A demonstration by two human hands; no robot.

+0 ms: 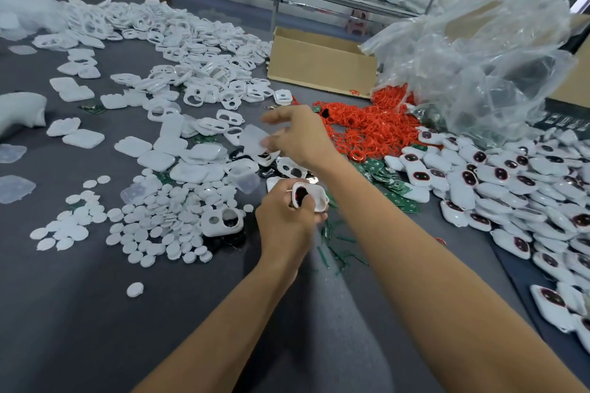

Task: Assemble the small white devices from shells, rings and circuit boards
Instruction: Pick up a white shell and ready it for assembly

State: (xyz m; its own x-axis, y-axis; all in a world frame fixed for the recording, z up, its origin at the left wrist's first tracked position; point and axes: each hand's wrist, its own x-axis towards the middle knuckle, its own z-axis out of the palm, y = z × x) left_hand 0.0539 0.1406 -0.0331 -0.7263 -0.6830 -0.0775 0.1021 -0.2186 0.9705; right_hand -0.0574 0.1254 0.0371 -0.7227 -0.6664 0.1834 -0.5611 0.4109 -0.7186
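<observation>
Grey table (79,313) cluttered; left hand (284,223) clamps shell (319,198); right hand (303,140), blurred, pinches translucent piece (253,137).

White shell (319,198) w/ dark-red ring (300,194), L hand (284,223); translucent cover (253,139), R hand (300,137)

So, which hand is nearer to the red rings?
Right. The right hand, pinching a clear piece, sits just left of the red rings; the left hand is farther, toward the person, gripping a shell.

Left hand (287,220) curled round a white shell (319,197); right hand (301,137), reaching farther forward, pinched a translucent piece (253,138).
</observation>
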